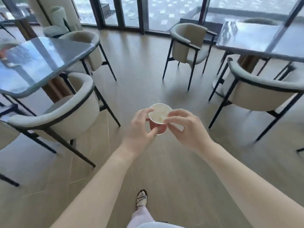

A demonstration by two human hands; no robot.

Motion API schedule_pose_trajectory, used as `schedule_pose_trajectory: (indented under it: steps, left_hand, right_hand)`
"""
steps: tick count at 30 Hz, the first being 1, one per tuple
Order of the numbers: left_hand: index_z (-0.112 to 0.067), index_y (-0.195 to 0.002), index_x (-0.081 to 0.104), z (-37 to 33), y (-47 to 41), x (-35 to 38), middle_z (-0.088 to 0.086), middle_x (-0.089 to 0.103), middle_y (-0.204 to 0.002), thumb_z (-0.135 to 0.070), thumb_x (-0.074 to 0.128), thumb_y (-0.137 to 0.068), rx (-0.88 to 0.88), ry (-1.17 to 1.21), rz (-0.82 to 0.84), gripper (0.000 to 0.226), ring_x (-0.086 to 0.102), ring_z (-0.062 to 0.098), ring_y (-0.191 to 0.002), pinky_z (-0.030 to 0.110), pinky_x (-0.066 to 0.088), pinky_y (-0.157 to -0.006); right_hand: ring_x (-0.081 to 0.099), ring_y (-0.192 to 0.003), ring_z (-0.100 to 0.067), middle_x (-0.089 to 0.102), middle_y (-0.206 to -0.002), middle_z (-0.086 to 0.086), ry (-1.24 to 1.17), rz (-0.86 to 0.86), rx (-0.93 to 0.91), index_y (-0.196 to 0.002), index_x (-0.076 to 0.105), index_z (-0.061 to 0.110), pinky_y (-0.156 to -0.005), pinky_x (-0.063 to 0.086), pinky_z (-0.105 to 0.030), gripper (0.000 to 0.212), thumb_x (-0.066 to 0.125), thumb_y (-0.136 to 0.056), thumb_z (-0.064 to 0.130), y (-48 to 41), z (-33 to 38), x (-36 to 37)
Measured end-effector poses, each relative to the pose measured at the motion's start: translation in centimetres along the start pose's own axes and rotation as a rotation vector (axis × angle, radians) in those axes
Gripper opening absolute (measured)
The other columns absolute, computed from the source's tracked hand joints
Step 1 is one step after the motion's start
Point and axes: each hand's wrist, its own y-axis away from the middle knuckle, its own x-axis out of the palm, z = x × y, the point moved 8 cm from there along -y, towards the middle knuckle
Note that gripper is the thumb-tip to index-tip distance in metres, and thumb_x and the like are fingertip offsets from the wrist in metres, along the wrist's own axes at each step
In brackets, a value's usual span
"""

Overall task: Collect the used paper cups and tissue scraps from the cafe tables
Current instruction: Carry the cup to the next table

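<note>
A paper cup (158,112), red outside and white inside, is held upright over the floor in the aisle between two tables. My left hand (141,129) grips its side from the left, thumb and fingers wrapped around the wall. My right hand (184,125) pinches at the cup's right rim; a pale tissue scrap (160,118) seems to lie inside under the fingertips, too blurred to be sure. On the far left table (49,60) some blurred items (8,51) lie near its left edge.
Beige round-backed chairs with black legs stand around: one at near left (65,116), one at the back centre (187,45), one at right (263,92). A second grey table (256,40) is at the upper right. Glass doors (125,12) run along the back. My sandalled foot (141,198) is below.
</note>
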Motion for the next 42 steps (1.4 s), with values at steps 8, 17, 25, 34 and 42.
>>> schedule_pose_trajectory:
  steps: [8, 17, 25, 34, 42]
  left_hand:
    - [-0.020, -0.103, 0.062, -1.9, -10.0, 3.8, -0.009, 0.050, -0.117, -0.017, 0.070, -0.079, 0.245, 0.044, 0.254, 0.026, 0.056, 0.010, -0.102, 0.023, 0.044, -0.086]
    - [-0.027, -0.093, 0.063, -3.8, -15.3, 7.5, -0.015, 0.047, -0.115, -0.023, 0.069, -0.079, 0.475, 0.113, 0.441, 0.016, 0.048, -0.004, -0.102, 0.017, 0.040, -0.085]
    - [-0.024, -0.090, 0.065, -9.0, -15.7, 11.3, -0.011, 0.050, -0.118, -0.029, 0.069, -0.079, 0.654, 0.183, 0.599, 0.013, 0.048, -0.001, -0.103, 0.015, 0.040, -0.082]
    - [-0.029, -0.085, 0.062, -11.5, -15.8, 14.1, -0.016, 0.047, -0.113, -0.036, 0.065, -0.079, 0.727, 0.280, 0.701, 0.011, 0.057, 0.010, -0.098, 0.035, 0.051, -0.083]
    - [-0.024, -0.085, 0.062, -8.7, -19.7, 16.2, -0.009, 0.045, -0.114, -0.028, 0.068, -0.079, 0.685, 0.192, 0.668, 0.010, 0.046, -0.001, -0.097, 0.021, 0.044, -0.082]
  right_hand:
    - [0.061, -0.086, -0.022, 0.064, -0.096, -0.004, 0.144, -0.155, 0.163, -0.091, 0.074, 0.015, -0.076, 0.050, -0.031, 0.013, 0.068, -0.081, 0.008, -3.8, -4.1, -3.1]
    - [0.061, -0.091, -0.020, 0.065, -0.098, -0.004, 0.293, -0.344, 0.358, -0.093, 0.074, 0.014, -0.081, 0.048, -0.028, 0.016, 0.067, -0.081, 0.006, -4.2, -6.0, -4.7]
    - [0.061, -0.085, -0.017, 0.066, -0.094, -0.002, 0.449, -0.499, 0.475, -0.090, 0.074, 0.015, -0.077, 0.046, -0.021, 0.015, 0.070, -0.079, 0.006, -1.7, -6.2, -8.8]
    - [0.060, -0.085, -0.009, 0.065, -0.095, 0.003, 0.497, -0.627, 0.539, -0.089, 0.072, 0.021, -0.077, 0.049, -0.021, 0.013, 0.070, -0.079, 0.012, 0.3, -7.4, -10.9]
    - [0.056, -0.079, -0.005, 0.060, -0.100, 0.008, 0.491, -0.584, 0.610, -0.090, 0.066, 0.024, -0.069, 0.045, -0.009, 0.018, 0.071, -0.076, 0.015, -2.1, -11.8, -9.3]
